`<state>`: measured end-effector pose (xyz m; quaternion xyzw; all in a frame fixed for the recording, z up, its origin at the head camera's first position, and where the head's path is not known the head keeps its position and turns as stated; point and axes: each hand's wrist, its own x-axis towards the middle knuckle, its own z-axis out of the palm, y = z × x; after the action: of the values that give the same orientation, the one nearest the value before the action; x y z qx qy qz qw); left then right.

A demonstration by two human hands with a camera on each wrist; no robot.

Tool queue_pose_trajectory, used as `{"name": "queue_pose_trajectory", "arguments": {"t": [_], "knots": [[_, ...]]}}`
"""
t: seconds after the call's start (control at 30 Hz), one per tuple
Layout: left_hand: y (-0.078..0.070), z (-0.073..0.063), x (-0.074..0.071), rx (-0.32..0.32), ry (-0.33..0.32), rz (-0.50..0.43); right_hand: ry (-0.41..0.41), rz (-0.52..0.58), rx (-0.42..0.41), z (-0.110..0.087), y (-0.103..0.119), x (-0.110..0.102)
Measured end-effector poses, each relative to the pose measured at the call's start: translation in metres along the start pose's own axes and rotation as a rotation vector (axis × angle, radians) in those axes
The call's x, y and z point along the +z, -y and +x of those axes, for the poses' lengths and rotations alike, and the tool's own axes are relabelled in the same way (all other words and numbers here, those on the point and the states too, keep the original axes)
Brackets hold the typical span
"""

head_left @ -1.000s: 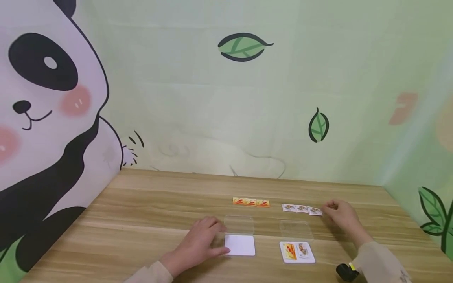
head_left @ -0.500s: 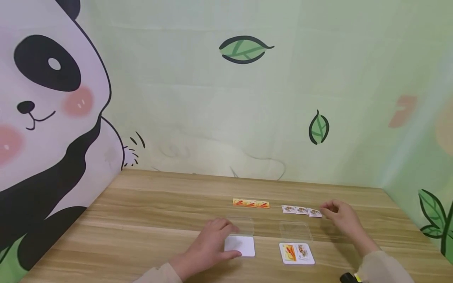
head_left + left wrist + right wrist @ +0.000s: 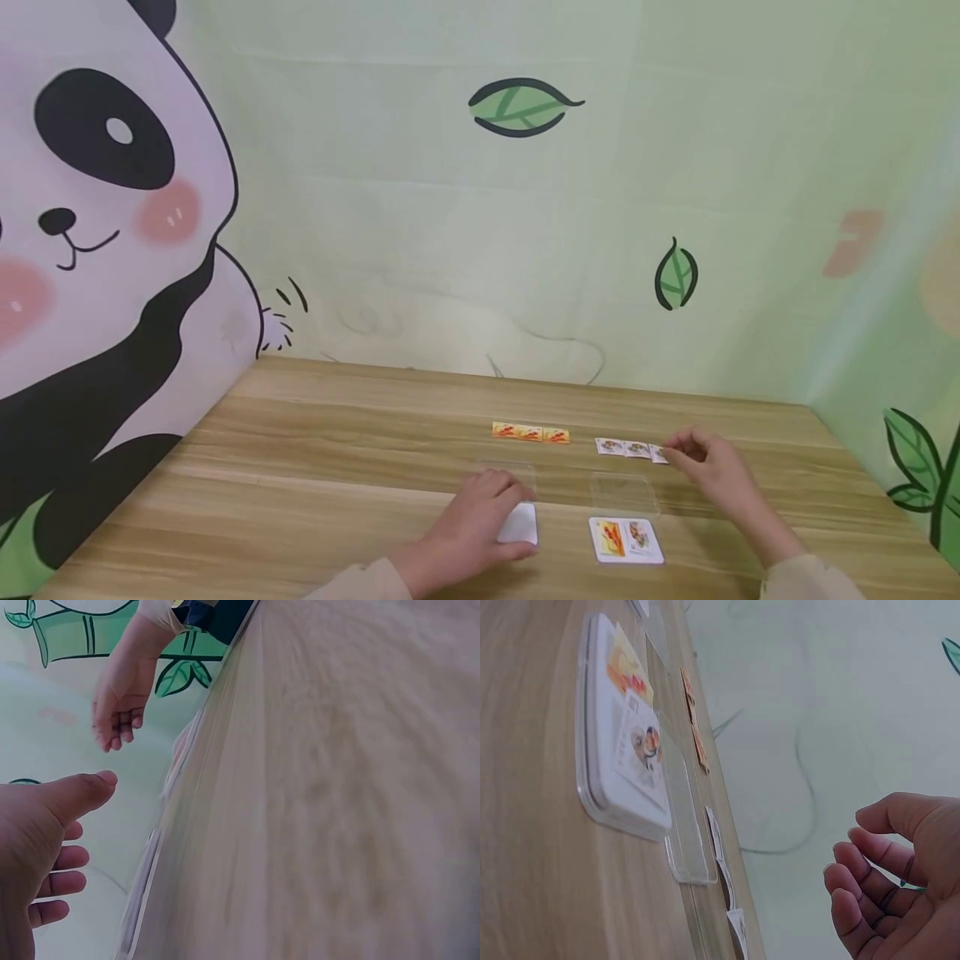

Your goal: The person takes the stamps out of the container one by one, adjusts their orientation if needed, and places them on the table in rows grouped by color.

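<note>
Lower right: right hand (image 3: 708, 462), loosely curled, hovers by end card (image 3: 657, 454) (reaching step, I judge); lower centre: left hand (image 3: 471, 523), thumb spread, over white box (image 3: 522, 525); likely needs edge pinch next

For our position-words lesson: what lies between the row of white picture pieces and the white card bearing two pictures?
A clear plastic piece, seen in the head view.

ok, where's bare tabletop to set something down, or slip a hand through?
Roomiest: tabletop left of the left hand, out to the panda print. Narrow lane: between the left white case and the card-bearing case. Crowded: behind both cases, where clear lids, orange cards, pale cards and the right hand cluster.
</note>
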<state>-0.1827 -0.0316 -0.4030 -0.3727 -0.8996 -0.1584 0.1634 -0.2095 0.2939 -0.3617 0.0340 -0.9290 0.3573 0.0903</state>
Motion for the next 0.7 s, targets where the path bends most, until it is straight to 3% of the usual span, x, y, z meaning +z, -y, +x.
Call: {"name": "queue_pose_trajectory", "arguments": {"t": [0.27, 0.7], "knots": [[-0.010, 0.010, 0.009, 0.061, -0.018, 0.030, -0.010, 0.041, -0.076, -0.009, 0.011, 0.007], [-0.027, 0.023, 0.022, 0.030, 0.035, -0.005, 0.052, 0.058, -0.080, -0.018, 0.017, 0.017]]}}
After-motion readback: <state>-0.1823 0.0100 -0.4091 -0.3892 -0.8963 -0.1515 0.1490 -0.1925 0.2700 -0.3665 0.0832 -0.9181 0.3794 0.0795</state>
